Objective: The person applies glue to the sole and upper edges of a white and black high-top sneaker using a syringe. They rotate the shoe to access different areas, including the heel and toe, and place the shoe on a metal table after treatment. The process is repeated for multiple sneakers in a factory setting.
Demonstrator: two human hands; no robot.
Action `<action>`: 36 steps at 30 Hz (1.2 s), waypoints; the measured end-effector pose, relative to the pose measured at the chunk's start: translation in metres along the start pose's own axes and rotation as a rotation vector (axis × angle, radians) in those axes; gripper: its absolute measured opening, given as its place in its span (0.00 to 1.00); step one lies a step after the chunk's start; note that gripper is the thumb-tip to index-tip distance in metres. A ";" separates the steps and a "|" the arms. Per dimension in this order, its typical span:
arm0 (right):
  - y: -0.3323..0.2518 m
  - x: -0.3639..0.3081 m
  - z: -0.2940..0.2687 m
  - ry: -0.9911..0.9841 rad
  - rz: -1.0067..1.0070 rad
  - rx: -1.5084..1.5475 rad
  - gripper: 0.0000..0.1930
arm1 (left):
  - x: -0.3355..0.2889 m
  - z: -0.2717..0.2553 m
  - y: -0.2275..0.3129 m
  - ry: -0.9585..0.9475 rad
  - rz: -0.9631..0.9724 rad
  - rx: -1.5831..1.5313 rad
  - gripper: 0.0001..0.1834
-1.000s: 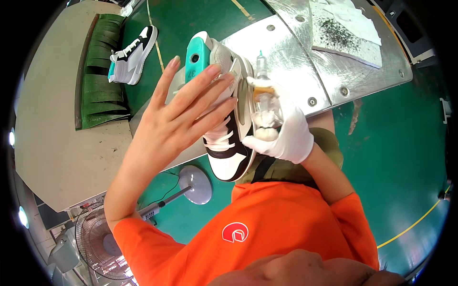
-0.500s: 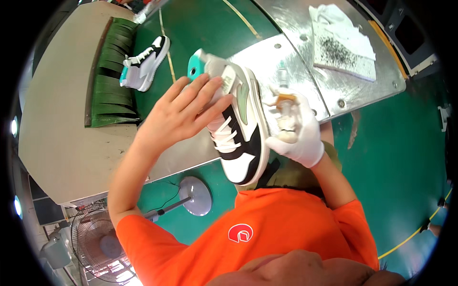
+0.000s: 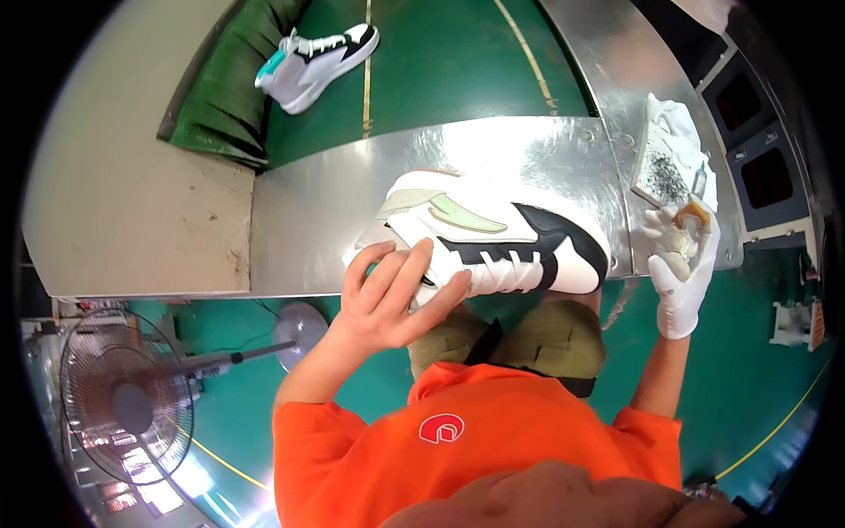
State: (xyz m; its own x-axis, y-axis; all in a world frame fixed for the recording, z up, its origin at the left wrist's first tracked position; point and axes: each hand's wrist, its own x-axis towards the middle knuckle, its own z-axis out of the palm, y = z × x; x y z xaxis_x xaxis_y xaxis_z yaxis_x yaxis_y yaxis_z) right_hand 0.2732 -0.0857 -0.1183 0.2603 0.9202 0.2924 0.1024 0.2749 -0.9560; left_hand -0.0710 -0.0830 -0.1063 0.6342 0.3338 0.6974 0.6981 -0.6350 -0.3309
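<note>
A white, black and pale-green sneaker lies tilted over the front of the metal table, its toe toward the right. My bare left hand is closed on its collar by the heel, fingers over the opening. Out to the right, my white-gloved right hand is closed around a small applicator with a clear tip and an orange-brown part; the glove hides most of its body. Just beyond that hand, a white pad with black specks lies on the metal, a crumpled white cloth on it.
A second sneaker lies on the green conveyor belt, beside a green strip curtain. The metal table runs along the front. A standing fan is at the lower left, and a dark machine stands at the right.
The sneaker has turned from toe toward me to toe right, and sits lower on the table. My right hand has moved away from it toward the pad. The view has shifted too.
</note>
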 end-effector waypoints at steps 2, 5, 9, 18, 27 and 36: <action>-0.002 0.007 0.006 -0.034 0.054 -0.020 0.41 | -0.007 0.000 0.004 0.004 -0.073 -0.052 0.16; -0.015 0.019 0.023 -0.109 0.119 -0.123 0.41 | -0.015 0.004 0.004 0.010 -0.127 -0.136 0.16; -0.029 0.049 0.065 -0.254 0.006 -0.427 0.39 | -0.020 0.007 0.005 0.038 -0.178 -0.157 0.19; -0.043 0.087 0.171 -0.479 -0.620 -0.821 0.30 | -0.029 0.005 0.003 -0.032 -0.166 -0.214 0.19; -0.053 0.089 0.209 -0.721 -0.908 -1.092 0.27 | -0.026 0.002 -0.002 -0.059 -0.163 -0.234 0.19; -0.070 0.110 0.172 -0.525 -0.734 -0.888 0.28 | -0.019 0.005 -0.004 -0.033 -0.188 -0.283 0.21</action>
State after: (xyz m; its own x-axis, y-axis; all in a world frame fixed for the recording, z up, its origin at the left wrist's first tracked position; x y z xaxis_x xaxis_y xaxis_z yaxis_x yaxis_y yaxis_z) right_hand 0.1298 0.0440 -0.0229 -0.5210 0.6868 0.5069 0.7211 0.6719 -0.1691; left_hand -0.0838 -0.0832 -0.1217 0.5167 0.4828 0.7071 0.6866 -0.7270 -0.0054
